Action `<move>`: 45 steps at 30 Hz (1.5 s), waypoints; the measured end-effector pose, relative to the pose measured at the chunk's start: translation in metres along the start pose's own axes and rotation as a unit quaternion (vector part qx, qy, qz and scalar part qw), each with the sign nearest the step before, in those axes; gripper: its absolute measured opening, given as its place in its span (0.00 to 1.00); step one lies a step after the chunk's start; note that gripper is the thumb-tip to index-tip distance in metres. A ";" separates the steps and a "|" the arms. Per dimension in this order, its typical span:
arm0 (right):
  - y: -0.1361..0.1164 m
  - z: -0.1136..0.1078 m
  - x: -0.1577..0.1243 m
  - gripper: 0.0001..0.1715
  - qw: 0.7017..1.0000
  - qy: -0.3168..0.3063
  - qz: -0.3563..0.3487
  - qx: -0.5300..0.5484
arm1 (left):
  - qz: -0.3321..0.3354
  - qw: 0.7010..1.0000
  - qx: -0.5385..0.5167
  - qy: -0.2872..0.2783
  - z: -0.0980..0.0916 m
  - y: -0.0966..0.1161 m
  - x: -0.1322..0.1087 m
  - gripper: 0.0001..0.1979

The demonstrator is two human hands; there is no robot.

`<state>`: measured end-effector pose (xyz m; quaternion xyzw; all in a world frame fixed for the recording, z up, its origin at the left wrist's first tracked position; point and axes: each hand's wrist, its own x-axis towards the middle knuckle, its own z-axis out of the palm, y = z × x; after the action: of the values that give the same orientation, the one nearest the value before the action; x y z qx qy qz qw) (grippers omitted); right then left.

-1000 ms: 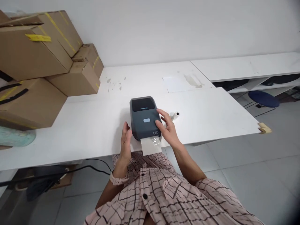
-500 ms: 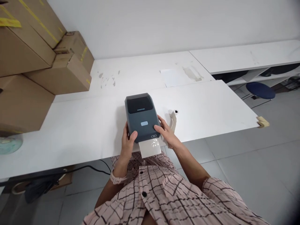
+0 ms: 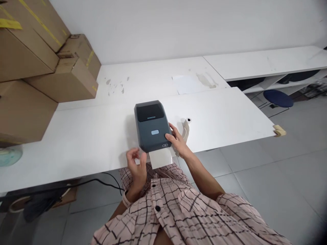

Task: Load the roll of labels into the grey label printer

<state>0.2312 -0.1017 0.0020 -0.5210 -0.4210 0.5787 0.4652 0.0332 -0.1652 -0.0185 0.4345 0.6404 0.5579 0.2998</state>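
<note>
A dark blue-grey label printer [image 3: 152, 127] with a glossy black window stands on the white table, near its front edge. A blank whitish label sheet [image 3: 160, 158] sticks out of its near side, over the table edge. My right hand [image 3: 178, 141] grips the printer's right near corner, thumb on top and fingers along the side. My left hand [image 3: 137, 166] is off the printer, just below its left near corner, with fingers curled and apart from the thumb, nothing between them. Right of the printer lies a small roll [image 3: 188, 120] with a strip of backing paper [image 3: 185, 132] trailing from it.
Cardboard boxes [image 3: 28, 112] are stacked at the left end of the table [image 3: 89, 136]. A roll of greenish tape [image 3: 10, 156] lies at the far left. A white sheet [image 3: 185, 84] is at the back. Beyond the table's right end stands a blue stool [image 3: 278, 98]; black cables hang below.
My left hand has let go of the printer's left side and moved down toward me. My right hand keeps its hold. The whole view has shifted slightly.
</note>
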 end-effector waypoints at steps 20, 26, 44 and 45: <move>-0.037 0.029 -0.027 0.23 0.808 0.022 -0.401 -0.432 | -0.065 0.984 0.005 -0.163 -0.027 0.008 0.004 0.21; -0.051 0.042 -0.021 0.16 0.766 -0.022 -0.400 -0.503 | 0.010 0.991 0.008 -0.135 -0.021 0.015 0.019 0.30; -0.006 0.011 -0.041 0.37 0.969 0.052 -0.176 -0.164 | 0.035 0.979 -0.022 -0.201 -0.014 0.014 0.032 0.38; -0.012 0.010 -0.037 0.37 0.965 0.049 -0.194 -0.169 | 0.048 0.978 -0.030 -0.200 -0.015 0.019 0.037 0.38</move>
<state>0.2238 -0.1359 0.0223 -0.5283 -0.5823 0.3718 0.4935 0.0080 -0.1390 0.0069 0.5582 0.5293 0.4921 0.4075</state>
